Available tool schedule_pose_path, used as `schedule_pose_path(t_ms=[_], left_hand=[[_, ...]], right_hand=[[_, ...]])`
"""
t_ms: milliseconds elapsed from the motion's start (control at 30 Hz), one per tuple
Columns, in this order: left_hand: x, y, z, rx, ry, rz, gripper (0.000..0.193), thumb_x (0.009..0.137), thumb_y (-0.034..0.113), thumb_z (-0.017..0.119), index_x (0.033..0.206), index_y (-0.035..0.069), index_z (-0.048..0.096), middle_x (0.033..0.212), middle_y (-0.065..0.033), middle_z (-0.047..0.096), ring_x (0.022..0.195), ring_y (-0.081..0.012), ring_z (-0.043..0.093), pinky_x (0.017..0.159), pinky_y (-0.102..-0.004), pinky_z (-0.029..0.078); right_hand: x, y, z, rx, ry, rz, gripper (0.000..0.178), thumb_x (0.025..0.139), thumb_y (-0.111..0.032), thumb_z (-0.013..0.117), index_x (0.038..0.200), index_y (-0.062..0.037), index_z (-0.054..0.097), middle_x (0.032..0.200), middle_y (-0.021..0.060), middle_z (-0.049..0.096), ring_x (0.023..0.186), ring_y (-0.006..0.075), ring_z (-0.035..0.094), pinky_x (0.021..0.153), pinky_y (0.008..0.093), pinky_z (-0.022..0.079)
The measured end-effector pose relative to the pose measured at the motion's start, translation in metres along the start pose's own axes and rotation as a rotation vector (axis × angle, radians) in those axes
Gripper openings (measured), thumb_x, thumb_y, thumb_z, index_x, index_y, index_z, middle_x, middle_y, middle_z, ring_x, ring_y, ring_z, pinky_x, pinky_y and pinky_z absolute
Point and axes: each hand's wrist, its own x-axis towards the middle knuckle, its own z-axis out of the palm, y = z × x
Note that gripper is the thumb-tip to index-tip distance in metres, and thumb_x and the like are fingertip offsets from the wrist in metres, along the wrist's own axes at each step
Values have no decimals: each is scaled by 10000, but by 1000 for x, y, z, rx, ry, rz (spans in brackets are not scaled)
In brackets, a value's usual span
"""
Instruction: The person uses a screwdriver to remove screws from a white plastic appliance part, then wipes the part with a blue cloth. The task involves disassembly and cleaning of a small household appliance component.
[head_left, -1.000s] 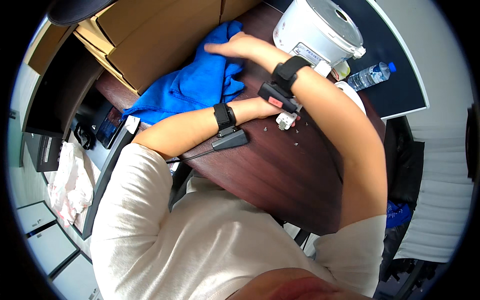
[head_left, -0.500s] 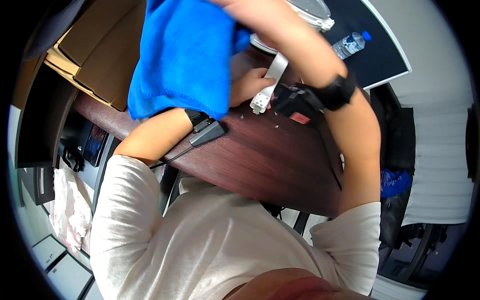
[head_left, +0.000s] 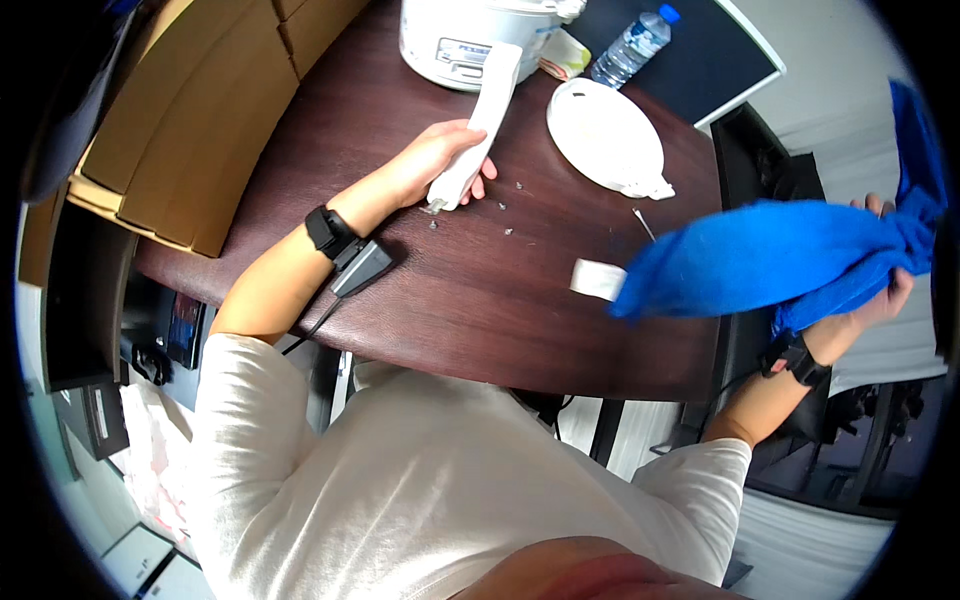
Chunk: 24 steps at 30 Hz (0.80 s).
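My left hand (head_left: 436, 165) is closed round a long white plastic strip (head_left: 494, 100), perhaps a handle, held tilted above the table with a fitting at its lower end. Far to the right, past the table's side, my right hand (head_left: 880, 290) grips a bright blue towel (head_left: 765, 255), whose loose part trails left over the table edge. Beyond the strip stands a white appliance like a rice cooker (head_left: 425, 45), partly cut off by the frame. To its right lies a white oval cover (head_left: 605, 138). Several tiny pieces (head_left: 508, 231), too small to name, lie near my left hand.
Cardboard boxes (head_left: 190, 130) stand at the left of the brown table (head_left: 480, 320). A water bottle (head_left: 632, 50) and a folded cloth (head_left: 565, 55) are at the back. A small white piece (head_left: 598, 280) and a thin stick (head_left: 644, 224) lie by the towel.
My right hand has swung from the upper middle to the far right, carrying the blue towel off my left arm. The cooker, oval cover and left hand now show more fully.
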Motion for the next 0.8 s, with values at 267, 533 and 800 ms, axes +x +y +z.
schedule_pose_path(t_ms=[267, 533, 800], left_hand=[[4, 5, 66, -164, -131, -217, 331, 1041, 363, 410, 1070, 45, 499, 712, -89, 600, 482, -175, 572, 401, -288, 472], [12, -24, 126, -115, -266, -283, 288, 1051, 328, 377, 1116, 62, 464, 744, -106, 612, 458, -157, 560, 395, -270, 470], [13, -20, 135, 174, -121, -110, 359, 1028, 168, 407, 1357, 38, 346, 895, -118, 646, 511, -139, 583, 461, -252, 499]], right_hand=[[-81, 45, 8, -675, 515, 190, 335, 805, -83, 555, 1129, 1, 564, 902, 36, 591, 789, 118, 546, 735, 255, 463], [-82, 149, 77, -1051, -187, 72, 552, 771, -184, 692, 1294, -91, 542, 1065, 182, 665, 912, 343, 685, 817, 413, 539], [-69, 175, 98, -1079, -222, 27, 507, 821, -208, 715, 1275, -50, 554, 1074, 209, 660, 928, 348, 686, 788, 409, 551]])
